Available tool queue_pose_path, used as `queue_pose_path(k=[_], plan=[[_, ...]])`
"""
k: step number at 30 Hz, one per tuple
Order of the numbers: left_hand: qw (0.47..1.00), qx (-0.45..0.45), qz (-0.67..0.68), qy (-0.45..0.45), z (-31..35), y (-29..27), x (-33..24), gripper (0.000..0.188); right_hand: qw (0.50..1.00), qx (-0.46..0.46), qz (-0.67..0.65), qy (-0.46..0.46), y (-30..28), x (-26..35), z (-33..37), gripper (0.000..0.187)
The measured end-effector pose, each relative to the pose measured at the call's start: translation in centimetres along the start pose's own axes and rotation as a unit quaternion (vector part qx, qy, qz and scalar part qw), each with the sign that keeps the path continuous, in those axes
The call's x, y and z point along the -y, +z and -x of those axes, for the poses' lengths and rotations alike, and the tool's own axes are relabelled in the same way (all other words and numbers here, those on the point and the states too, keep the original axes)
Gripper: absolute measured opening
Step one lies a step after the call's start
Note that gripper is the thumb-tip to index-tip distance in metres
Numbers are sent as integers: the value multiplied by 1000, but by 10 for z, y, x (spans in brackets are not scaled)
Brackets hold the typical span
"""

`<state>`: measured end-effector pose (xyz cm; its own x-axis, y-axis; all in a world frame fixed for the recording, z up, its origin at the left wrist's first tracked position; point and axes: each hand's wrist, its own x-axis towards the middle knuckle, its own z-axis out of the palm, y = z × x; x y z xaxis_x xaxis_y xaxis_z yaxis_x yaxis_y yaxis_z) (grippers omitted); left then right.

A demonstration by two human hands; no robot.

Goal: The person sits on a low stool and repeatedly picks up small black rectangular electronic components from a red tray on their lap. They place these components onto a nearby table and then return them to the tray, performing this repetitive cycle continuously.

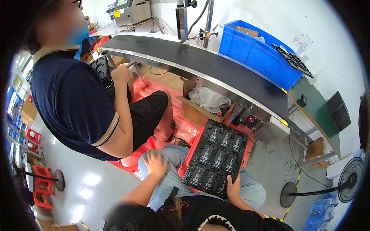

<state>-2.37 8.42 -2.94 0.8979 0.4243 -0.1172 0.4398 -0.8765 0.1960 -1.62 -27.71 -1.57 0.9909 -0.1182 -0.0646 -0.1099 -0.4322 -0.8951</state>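
Note:
My right hand (233,187) grips the near right edge of a black tray (185,179), thumb on top and the other fingers hidden below. Set in rows in the tray are several black rectangular parts (218,158) with pale printing; they look like small battery packs. The tray lies tilted over my lap, with something red under it. Resting on my left knee, my left hand (155,164) has its fingers spread and holds nothing.
A black conveyor belt (185,57) runs ahead of me, with an open cardboard box (194,112) beneath. A co-worker (73,104) sits at left, near another black tray (101,71). Behind the belt stands a blue bin (250,50); a fan (350,179) is at right.

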Motion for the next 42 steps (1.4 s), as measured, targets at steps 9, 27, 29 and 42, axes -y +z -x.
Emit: queue_pose_path(k=[9,27,29,42], plan=[[984,-12,47,-169,-21,0,26,75,998,-24,-13,48,-2,29,-35,47],[989,-45,23,-138,-35,8,15,59,994,-45,79,54,7,9,-46,59],[989,-49,25,-136,-34,10,17,60,994,-47,84,49,7,5,-47,59],[989,-56,49,-131,-34,-1,-1,63,973,-87,211,-40,1,-24,-59,68]])
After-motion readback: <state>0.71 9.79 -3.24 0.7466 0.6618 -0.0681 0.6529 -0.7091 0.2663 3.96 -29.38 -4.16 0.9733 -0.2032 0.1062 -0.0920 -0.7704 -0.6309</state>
